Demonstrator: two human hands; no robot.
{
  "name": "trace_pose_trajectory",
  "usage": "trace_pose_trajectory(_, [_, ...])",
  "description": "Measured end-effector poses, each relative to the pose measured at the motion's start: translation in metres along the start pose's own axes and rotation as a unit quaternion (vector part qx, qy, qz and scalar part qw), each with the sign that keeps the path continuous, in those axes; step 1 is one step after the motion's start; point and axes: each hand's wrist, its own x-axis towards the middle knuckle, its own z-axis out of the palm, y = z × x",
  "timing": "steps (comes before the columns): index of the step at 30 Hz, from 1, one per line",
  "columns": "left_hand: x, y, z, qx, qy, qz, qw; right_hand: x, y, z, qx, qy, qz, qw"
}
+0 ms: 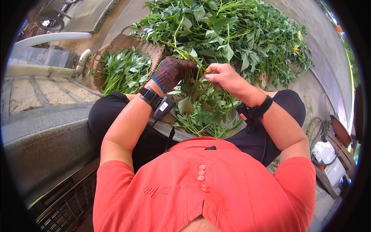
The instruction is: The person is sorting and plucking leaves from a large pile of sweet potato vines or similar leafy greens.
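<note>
My left hand (174, 72), in a dark red and black knitted glove, is closed round several green leafy vine stems (183, 53). Just right of it, my bare right hand (221, 76) pinches a thin green stem between thumb and forefinger. Beyond both hands spreads a large heap of leafy green vines (249, 37). More cut vines (203, 116) lie below my hands, between my knees. To the left, a woven basket (149, 47) lies tilted and holds a bundle of leafy stems (124, 68), their leaves pointing away from me.
Pale pipes (40, 71) and a brick ledge (55, 92) are at the left. A plastic crate (69, 203) stands at the lower left. White containers (324, 152) and wooden boards (343, 150) are at the right. A wheel (50, 23) shows at the upper left.
</note>
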Motion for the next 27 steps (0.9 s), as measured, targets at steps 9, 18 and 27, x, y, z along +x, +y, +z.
trace_pose_trajectory(9, [-0.008,0.013,0.018,0.079,-0.085,-0.101,0.988,-0.006,0.008,-0.022,-0.315,0.185,-0.141,0.92])
trace_pose_trajectory(18, [0.004,0.052,-0.054,-0.246,0.039,-0.059,0.967,-0.025,-0.013,-0.094,-0.223,0.241,-0.096,0.94])
trace_pose_trajectory(27, [-0.018,0.014,0.036,0.197,-0.06,0.125,0.97,-0.006,-0.018,-0.018,-0.086,0.114,-0.097,0.985])
